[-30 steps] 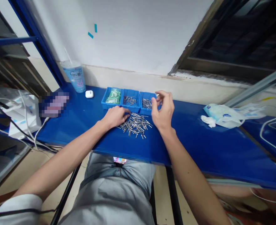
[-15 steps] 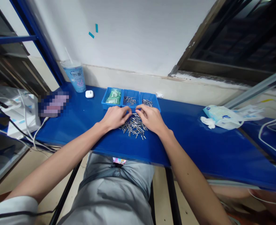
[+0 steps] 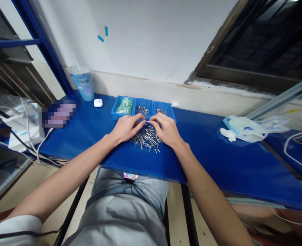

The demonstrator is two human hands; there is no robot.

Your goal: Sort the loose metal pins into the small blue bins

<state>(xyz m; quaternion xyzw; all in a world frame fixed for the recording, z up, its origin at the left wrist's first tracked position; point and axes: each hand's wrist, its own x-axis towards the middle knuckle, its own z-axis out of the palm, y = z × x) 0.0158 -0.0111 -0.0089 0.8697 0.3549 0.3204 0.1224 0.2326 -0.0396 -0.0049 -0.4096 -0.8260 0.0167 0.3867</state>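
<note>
A loose pile of silvery blind rivets (image 3: 147, 137) lies on the blue table (image 3: 207, 153) in front of me. Above its far edge my left hand (image 3: 129, 128) and my right hand (image 3: 165, 128) meet, thumbs and fingertips pinched. Between them a thin metal rivet (image 3: 147, 121) bridges the small gap, mostly covered by the fingers. Just beyond stand three joined blue bins: the left bin (image 3: 114, 112) holds green-and-clear plastic packets (image 3: 125, 105), while the middle bin (image 3: 144, 101) and right bin (image 3: 163, 104) hold more rivets.
A blue drink cup (image 3: 82, 83) with a straw and a white earbud case (image 3: 98, 103) stand at the back left. Farther left are a blurred-out object (image 3: 61, 114), a white power strip (image 3: 25, 126) and cables. A tissue pack (image 3: 244, 128) and crumpled tissue (image 3: 227, 134) lie right.
My fingertips have shifted very slightly, and the thin rivet between them now shows more clearly. The pile and bins look the same.
</note>
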